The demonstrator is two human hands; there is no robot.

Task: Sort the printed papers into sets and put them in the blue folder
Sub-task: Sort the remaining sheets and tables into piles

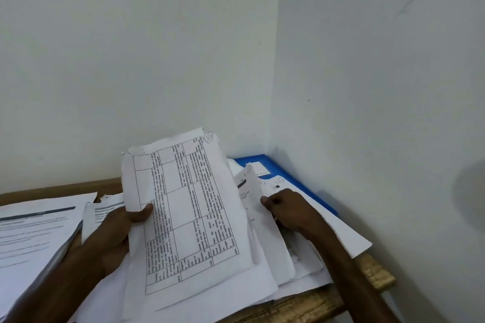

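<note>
Over at 2 o'clock on the worktop [315, 301], the folder [284, 174] sits partly under papers [265, 283]. Left hand [115, 231] fingers pinch a table sheet [189, 217], right hand [286, 210] fingers pinch another sheet [249, 191].

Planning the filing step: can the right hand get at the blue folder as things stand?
Probably yes. The right hand rests on loose sheets right beside the blue folder, with nothing standing between. But those sheets overlap the folder's near side, so only its far edge is bare.
</note>
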